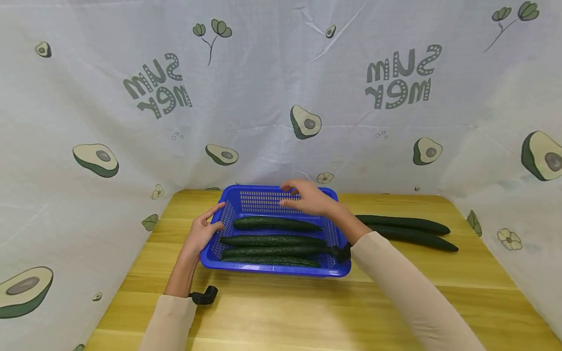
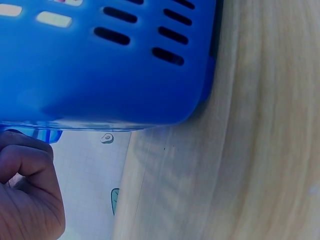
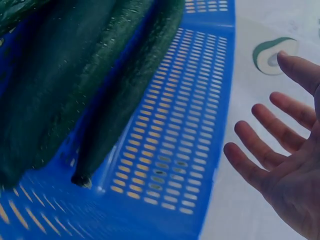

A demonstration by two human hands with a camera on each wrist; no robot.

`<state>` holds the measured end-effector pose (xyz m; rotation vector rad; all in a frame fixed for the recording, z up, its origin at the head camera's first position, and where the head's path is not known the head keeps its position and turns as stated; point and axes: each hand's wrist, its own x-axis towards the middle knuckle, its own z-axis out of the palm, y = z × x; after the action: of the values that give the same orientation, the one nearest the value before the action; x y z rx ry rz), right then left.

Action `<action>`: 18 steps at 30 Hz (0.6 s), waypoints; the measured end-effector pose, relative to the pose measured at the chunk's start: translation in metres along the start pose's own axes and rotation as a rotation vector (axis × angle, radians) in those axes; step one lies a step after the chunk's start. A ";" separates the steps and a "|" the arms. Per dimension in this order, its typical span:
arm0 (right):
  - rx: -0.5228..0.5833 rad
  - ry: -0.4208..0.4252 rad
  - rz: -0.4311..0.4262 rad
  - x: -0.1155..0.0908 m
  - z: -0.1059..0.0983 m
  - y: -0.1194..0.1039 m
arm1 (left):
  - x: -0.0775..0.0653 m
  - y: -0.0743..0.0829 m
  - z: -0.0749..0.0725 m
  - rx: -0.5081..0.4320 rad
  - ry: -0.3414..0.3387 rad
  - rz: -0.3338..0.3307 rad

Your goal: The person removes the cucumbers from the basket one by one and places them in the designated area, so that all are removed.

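Note:
A blue plastic basket with slotted walls stands on the table, several long dark green cucumbers lying crosswise inside. My left hand grips its left rim; curled fingers show against the rim's underside in the left wrist view. Over the back right part of the basket is my right hand, fingers spread and holding nothing. In the right wrist view that hand appears beside the basket wall, apart from the cucumbers.
Two more cucumbers lie side by side on the wooden table, to the right of the basket and partly behind my right arm. A white curtain printed with avocados hangs behind the table and along its sides. Wrist cameras are strapped to both arms.

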<state>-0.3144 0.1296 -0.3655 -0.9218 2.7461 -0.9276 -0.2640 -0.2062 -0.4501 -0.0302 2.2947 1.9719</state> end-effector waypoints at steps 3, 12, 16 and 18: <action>-0.010 -0.024 -0.001 0.005 0.007 0.003 | 0.001 -0.001 0.000 0.008 0.004 0.000; -0.040 -0.105 0.082 0.015 0.026 0.013 | 0.004 -0.004 -0.002 0.003 0.021 0.003; -0.057 -0.130 0.098 0.016 0.035 0.018 | 0.004 -0.004 -0.001 0.002 0.019 0.008; -0.068 -0.142 0.105 0.016 0.041 0.021 | 0.004 -0.004 0.000 -0.001 0.013 0.010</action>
<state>-0.3273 0.1123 -0.4090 -0.8102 2.6908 -0.7259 -0.2671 -0.2067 -0.4547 -0.0315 2.3061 1.9833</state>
